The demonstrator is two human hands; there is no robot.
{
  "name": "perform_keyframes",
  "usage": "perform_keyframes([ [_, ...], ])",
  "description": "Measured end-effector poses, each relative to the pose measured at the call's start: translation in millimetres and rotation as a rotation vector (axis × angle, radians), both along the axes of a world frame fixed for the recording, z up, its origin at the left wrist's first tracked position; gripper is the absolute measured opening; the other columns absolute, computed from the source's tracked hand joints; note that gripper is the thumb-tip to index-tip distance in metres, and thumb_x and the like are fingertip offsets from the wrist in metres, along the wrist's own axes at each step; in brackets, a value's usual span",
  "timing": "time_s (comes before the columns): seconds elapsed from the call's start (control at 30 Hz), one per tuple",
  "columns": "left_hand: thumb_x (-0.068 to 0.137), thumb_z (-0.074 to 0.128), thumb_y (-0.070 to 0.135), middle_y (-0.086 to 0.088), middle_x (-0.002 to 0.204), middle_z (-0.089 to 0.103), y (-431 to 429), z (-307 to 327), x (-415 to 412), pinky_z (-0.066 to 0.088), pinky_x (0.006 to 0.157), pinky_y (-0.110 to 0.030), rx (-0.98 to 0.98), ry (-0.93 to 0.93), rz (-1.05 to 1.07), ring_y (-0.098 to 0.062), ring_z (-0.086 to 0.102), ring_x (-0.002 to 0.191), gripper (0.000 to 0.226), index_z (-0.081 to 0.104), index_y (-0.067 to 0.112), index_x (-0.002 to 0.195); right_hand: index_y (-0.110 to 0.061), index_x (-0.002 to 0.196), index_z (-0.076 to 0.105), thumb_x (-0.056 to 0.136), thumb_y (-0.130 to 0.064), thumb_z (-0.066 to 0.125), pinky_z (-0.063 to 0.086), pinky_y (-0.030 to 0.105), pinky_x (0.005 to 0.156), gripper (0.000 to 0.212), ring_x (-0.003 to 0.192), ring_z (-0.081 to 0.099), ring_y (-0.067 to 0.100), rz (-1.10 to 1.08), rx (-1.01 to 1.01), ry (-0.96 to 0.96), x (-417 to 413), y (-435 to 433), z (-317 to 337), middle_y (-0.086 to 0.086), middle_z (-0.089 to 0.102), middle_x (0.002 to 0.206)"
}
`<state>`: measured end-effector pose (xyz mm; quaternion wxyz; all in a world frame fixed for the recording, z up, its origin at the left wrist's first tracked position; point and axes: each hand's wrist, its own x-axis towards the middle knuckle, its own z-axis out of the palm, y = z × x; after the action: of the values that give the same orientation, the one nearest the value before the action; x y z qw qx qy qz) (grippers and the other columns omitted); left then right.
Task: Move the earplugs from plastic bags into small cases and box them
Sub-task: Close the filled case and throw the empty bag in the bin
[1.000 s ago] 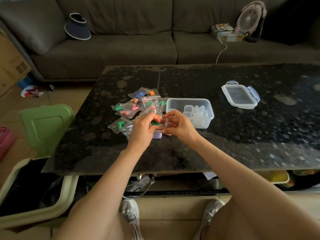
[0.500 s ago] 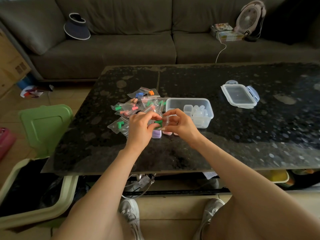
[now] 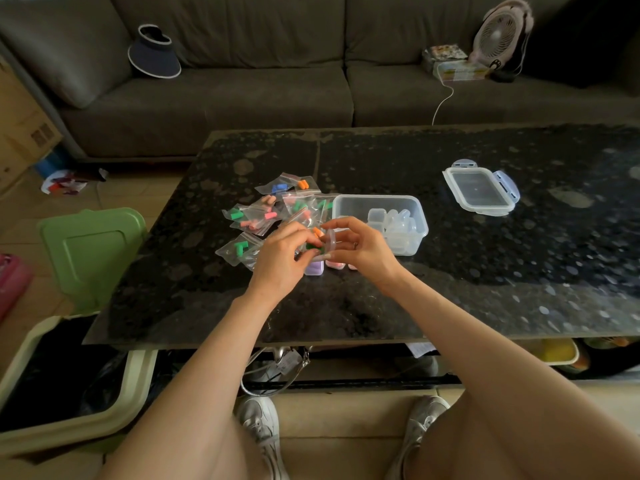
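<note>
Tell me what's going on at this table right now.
A person seated at the dark table is filling a small clear case. The right hand holds the case open while the left hand pinches green earplugs at its mouth. A purple case and a pink case sit just below the hands. Bagged earplugs lie piled to the left; the clear box of empty cases stands right, its lid lying apart.

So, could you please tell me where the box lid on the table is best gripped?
Probably pinch the lid across its near-left rim, coming from above and the left: it lies flat on the table, so only edges offer purchase, and flaps stick out at its far and right sides.
</note>
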<state>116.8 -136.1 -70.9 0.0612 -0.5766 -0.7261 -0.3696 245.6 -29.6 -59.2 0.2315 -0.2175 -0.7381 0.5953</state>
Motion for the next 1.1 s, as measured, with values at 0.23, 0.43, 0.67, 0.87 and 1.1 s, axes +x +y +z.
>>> perform_keyframes([
  [0.23, 0.079, 0.073, 0.009, 0.004, 0.095, 0.065, -2.8, 1.2, -3.3, 0.042, 0.08, -0.008, -0.017, -0.162, -0.04, -0.007, 0.059, 0.093, 0.012, 0.07, 0.01, 0.09, -0.024, 0.112, 0.059, 0.081, -0.002, 0.072, 0.055, 0.018, 0.066, 0.041, 0.088, 0.069, 0.019, -0.023, -0.075, 0.002, 2.4, 1.4, 1.6, 0.011, 0.068, 0.106],
  [0.43, 0.077, 0.075, 0.007, 0.002, 0.11, 0.063, -2.0, -1.3, 0.1, 0.053, 0.081, -0.014, -0.045, -0.362, -0.038, -0.007, 0.062, 0.099, 0.034, 0.059, 0.014, 0.105, -0.027, 0.116, 0.06, 0.086, -0.008, 0.068, 0.06, 0.032, 0.075, 0.036, 0.098, 0.067, 0.026, -0.033, -0.153, 0.027, -2.0, -2.8, 1.4, 0.012, 0.061, 0.116],
  [0.67, 0.078, 0.072, -0.002, 0.0, 0.116, 0.056, -4.6, 8.8, 16.2, 0.049, 0.063, -0.007, -0.028, -0.655, -0.085, 0.005, 0.062, 0.091, 0.047, 0.046, 0.016, 0.113, -0.01, 0.122, 0.062, 0.09, -0.004, 0.062, 0.058, 0.038, 0.082, 0.033, 0.096, 0.069, 0.027, -0.044, -0.311, 0.05, -2.0, -2.4, -5.8, 0.015, 0.069, 0.108],
  [0.87, 0.08, 0.072, 0.002, -0.011, 0.128, 0.06, -2.1, 5.8, 13.3, 0.056, 0.07, -0.019, -0.049, -0.766, -0.126, 0.001, 0.064, 0.096, 0.044, 0.049, 0.019, 0.114, -0.01, 0.121, 0.059, 0.085, -0.009, 0.069, 0.059, 0.032, 0.075, 0.037, 0.086, 0.071, 0.023, -0.082, -0.475, -0.055, -1.3, 1.7, -1.4, 0.014, 0.068, 0.106],
  [1.1, 0.086, 0.062, -0.003, 0.0, 0.121, 0.062, 1.0, -1.3, 3.6, 0.049, 0.079, -0.01, -0.14, -0.555, -0.051, -0.009, 0.059, 0.111, 0.032, 0.055, 0.015, 0.112, -0.012, 0.106, 0.064, 0.08, -0.001, 0.073, 0.059, 0.027, 0.066, 0.03, 0.082, 0.069, 0.021, -0.218, -0.395, -0.084, -3.2, 2.0, 1.1, 0.014, 0.067, 0.1],
])
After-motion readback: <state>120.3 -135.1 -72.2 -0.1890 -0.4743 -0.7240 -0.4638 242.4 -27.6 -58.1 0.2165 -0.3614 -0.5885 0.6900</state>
